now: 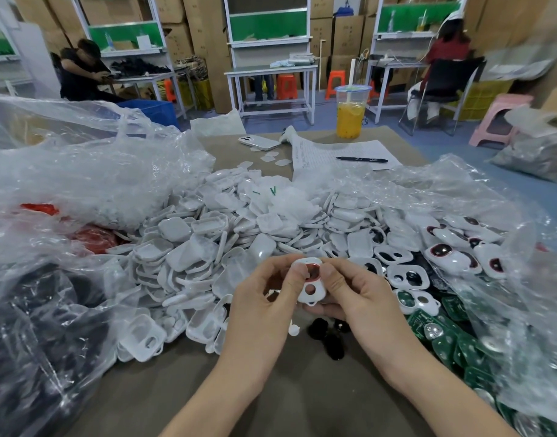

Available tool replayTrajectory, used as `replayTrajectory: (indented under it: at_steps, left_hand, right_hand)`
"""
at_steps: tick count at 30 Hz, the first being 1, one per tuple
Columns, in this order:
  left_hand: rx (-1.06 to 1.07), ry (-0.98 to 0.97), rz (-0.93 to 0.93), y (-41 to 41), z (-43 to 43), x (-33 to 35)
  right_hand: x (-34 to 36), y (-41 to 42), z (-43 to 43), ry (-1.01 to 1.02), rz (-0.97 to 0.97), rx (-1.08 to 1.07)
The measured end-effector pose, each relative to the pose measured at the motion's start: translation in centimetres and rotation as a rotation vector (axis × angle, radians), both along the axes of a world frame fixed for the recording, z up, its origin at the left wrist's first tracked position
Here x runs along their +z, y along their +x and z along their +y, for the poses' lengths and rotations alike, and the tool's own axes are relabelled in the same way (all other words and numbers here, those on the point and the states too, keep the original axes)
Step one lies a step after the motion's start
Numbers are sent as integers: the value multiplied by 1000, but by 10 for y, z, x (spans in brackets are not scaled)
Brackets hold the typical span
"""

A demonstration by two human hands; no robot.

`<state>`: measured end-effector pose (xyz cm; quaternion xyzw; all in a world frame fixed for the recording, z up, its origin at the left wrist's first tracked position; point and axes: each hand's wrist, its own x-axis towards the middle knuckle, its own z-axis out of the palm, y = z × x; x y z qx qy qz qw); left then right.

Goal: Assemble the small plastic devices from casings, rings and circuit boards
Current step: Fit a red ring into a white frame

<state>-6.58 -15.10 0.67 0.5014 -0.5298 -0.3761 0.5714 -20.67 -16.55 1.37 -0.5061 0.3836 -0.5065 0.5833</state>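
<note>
Both of my hands hold one small white casing (pixel 312 287) above the table's near middle. A red ring (pixel 313 269) sits in its upper opening, and a round hole shows lower down. My left hand (pixel 264 298) grips the casing's left side with its thumb pressed beside the ring. My right hand (pixel 349 294) pinches the right side, its thumb against the ring. Behind them spreads a big pile of white casings (pixel 226 244). Casings fitted with red rings (pixel 454 253) lie to the right. Green circuit boards (pixel 447 335) lie at the near right.
Clear plastic bags (pixel 81 171) crowd the left side and the right edge. Small black parts (pixel 331 339) lie on the table under my hands. A phone (pixel 258 142), a paper sheet with a pen (pixel 362 159) and a cup of yellow drink (pixel 351 111) stand at the back. Two people sit at benches beyond.
</note>
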Motion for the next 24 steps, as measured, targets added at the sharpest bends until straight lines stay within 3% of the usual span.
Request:
replayTrajectory:
  at_steps: [15, 24]
  left_hand:
    - [77, -20, 3, -2, 2, 1]
    - [76, -45, -176, 10, 4, 4]
  right_hand:
    - [-1, 1, 0, 0, -6, 24]
    - [1, -6, -8, -33, -17, -81]
